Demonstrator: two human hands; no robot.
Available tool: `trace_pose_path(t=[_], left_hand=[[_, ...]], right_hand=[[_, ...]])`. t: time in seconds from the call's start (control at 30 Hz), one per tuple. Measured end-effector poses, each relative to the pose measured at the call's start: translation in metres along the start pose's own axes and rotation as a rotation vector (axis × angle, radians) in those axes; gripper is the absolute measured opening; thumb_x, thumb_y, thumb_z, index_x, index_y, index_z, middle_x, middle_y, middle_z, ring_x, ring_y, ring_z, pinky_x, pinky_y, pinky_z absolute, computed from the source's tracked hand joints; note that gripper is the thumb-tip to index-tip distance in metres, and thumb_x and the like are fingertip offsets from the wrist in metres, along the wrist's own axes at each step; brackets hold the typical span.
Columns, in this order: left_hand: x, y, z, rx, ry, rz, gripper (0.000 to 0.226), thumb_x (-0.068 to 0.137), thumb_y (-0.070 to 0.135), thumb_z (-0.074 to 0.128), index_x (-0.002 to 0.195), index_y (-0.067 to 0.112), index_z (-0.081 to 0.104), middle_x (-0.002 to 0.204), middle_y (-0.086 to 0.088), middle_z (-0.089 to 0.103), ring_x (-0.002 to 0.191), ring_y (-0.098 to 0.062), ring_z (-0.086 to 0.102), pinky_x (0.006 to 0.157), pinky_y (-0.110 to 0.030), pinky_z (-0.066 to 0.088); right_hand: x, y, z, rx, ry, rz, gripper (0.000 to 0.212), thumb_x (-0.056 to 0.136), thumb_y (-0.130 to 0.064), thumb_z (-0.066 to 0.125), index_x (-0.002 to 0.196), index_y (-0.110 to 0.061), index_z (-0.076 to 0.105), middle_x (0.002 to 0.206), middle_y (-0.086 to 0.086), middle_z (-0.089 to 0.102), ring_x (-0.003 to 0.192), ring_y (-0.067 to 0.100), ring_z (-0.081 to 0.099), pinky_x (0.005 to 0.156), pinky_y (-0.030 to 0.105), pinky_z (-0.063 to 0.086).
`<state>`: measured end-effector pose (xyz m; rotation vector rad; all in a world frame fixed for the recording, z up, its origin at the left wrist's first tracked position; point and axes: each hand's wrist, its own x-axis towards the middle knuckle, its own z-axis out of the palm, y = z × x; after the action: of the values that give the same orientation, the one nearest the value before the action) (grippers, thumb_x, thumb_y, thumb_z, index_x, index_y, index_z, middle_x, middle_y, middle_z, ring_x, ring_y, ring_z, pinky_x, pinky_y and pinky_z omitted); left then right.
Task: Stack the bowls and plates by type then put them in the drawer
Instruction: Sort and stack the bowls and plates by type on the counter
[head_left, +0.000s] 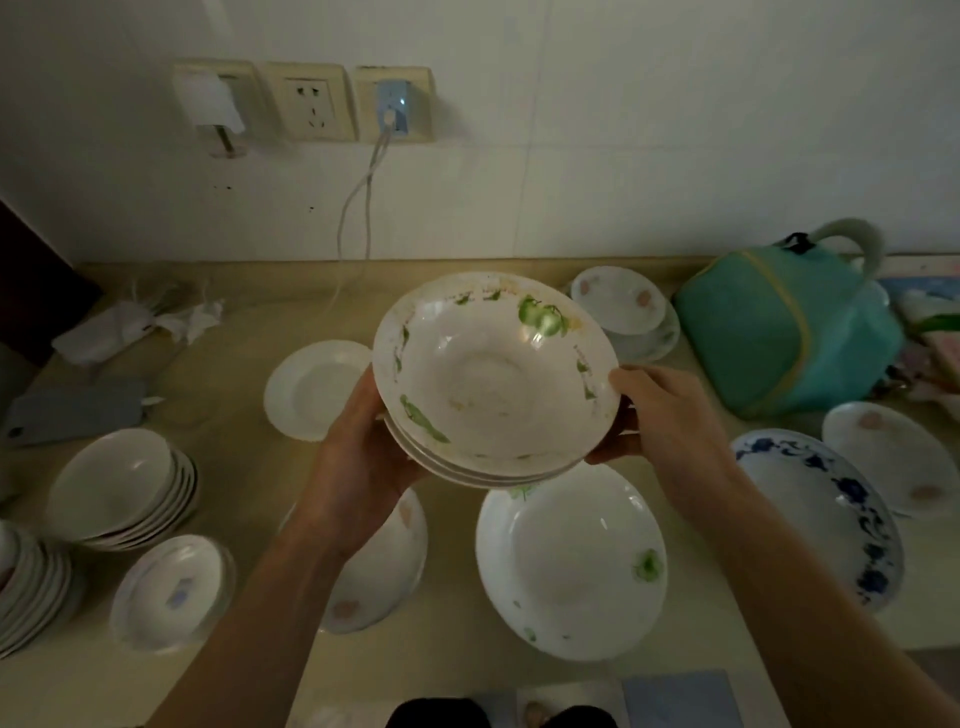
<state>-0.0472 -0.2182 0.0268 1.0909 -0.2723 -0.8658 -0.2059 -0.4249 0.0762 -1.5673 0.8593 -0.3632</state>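
Note:
I hold a small stack of white deep plates with green leaf prints (493, 374) above the counter. My left hand (363, 447) grips its left side from below, and my right hand (660, 415) grips its right rim. Below it lies one more green-print plate (571, 561). A plain white plate (311, 389) sits behind, and a pink-spot plate (379, 566) lies under my left forearm. At the left stand a stack of white bowls (119, 488), a second stack (31, 587) and a small plate stack (171, 592). A blue-pattern plate (831, 509) and pink-spot plates (893, 452) (623, 306) lie at the right.
A teal bag (789, 322) stands at the back right. A phone (72, 410) and crumpled white wrapping (130, 327) lie at the back left. A charger cable (358, 197) hangs from the wall sockets onto the beige counter (249, 467).

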Motion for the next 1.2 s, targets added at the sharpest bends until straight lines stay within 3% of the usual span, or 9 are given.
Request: trace_pose_path(t=[0.13,0.27,0.43,0.5,0.57,0.67,0.8,1.13,1.2], left_hand=[[-0.024,-0.03,0.028,0.013,0.005,0.018,0.045,0.106,0.042,0.039,0.14,0.019,0.057,0.136,-0.016,0.062,0.122,-0.034,0.061,0.089,-0.044,0.056],[-0.043,-0.059,0.047,0.03,0.1,-0.013,0.059,0.095,0.057,0.038,0.137,0.024,0.061,0.136,-0.006,0.065,0.13,-0.024,0.058,0.105,-0.046,0.045],[-0.063,-0.091,0.058,0.216,0.169,0.016,0.033,0.094,0.042,0.06,0.119,0.024,0.074,0.123,-0.003,0.073,0.118,-0.018,0.067,0.098,-0.037,0.05],[-0.068,-0.099,0.059,0.296,0.183,-0.016,0.027,0.093,0.03,0.067,0.119,0.023,0.073,0.116,-0.002,0.075,0.108,-0.018,0.071,0.085,-0.03,0.058],[-0.069,-0.102,0.06,0.469,0.242,-0.075,0.019,0.094,0.021,0.067,0.111,0.025,0.073,0.104,0.001,0.078,0.095,-0.014,0.075,0.072,-0.024,0.059],[-0.065,-0.103,0.061,0.752,0.305,-0.155,0.011,0.093,0.022,0.065,0.097,0.027,0.074,0.088,0.006,0.078,0.083,-0.013,0.074,0.07,-0.03,0.058],[-0.058,-0.106,0.064,0.975,0.286,-0.156,0.012,0.094,0.017,0.06,0.093,0.022,0.07,0.087,0.003,0.074,0.08,-0.011,0.069,0.062,-0.026,0.052],[-0.057,-0.13,0.063,0.932,0.384,-0.184,0.015,0.091,0.016,0.057,0.093,0.023,0.07,0.084,0.003,0.074,0.077,-0.012,0.069,0.061,-0.028,0.054],[-0.058,-0.134,0.063,0.909,0.409,-0.162,0.016,0.09,0.015,0.058,0.093,0.023,0.072,0.083,0.003,0.074,0.078,-0.013,0.07,0.063,-0.031,0.055]], right_hand=[[-0.034,0.021,-0.029,-0.029,-0.001,-0.008,0.051,0.102,-0.016,0.043,0.074,-0.042,0.077,0.075,0.001,0.076,0.065,0.02,0.075,0.053,0.029,0.059],[-0.059,0.056,-0.056,-0.023,0.019,0.061,0.039,0.102,-0.013,0.043,0.084,-0.025,0.075,0.078,0.007,0.077,0.068,0.022,0.076,0.054,0.03,0.061],[-0.073,0.094,-0.075,-0.087,0.01,0.132,0.032,0.102,-0.014,0.043,0.09,-0.016,0.073,0.075,0.007,0.076,0.066,0.023,0.076,0.056,0.034,0.062],[-0.075,0.104,-0.076,-0.128,-0.018,0.144,0.031,0.102,-0.015,0.043,0.092,-0.015,0.073,0.075,0.006,0.076,0.067,0.023,0.076,0.059,0.038,0.064],[-0.076,0.113,-0.075,-0.165,-0.044,0.153,0.03,0.103,-0.015,0.044,0.094,-0.014,0.072,0.075,0.007,0.076,0.067,0.022,0.076,0.06,0.041,0.065],[-0.075,0.124,-0.074,-0.195,-0.053,0.167,0.029,0.104,-0.016,0.043,0.097,-0.012,0.072,0.079,0.01,0.077,0.067,0.022,0.076,0.062,0.044,0.065],[-0.073,0.134,-0.074,-0.214,-0.055,0.172,0.029,0.104,-0.013,0.042,0.099,-0.012,0.071,0.081,0.01,0.077,0.067,0.021,0.076,0.061,0.042,0.065],[-0.07,0.149,-0.072,-0.399,-0.041,0.146,0.034,0.106,-0.018,0.038,0.09,-0.009,0.066,0.077,0.008,0.072,0.059,0.014,0.072,0.051,0.025,0.059],[-0.07,0.15,-0.071,-0.475,-0.04,0.132,0.035,0.107,-0.02,0.037,0.089,-0.008,0.065,0.075,0.009,0.071,0.061,0.018,0.072,0.052,0.03,0.06]])
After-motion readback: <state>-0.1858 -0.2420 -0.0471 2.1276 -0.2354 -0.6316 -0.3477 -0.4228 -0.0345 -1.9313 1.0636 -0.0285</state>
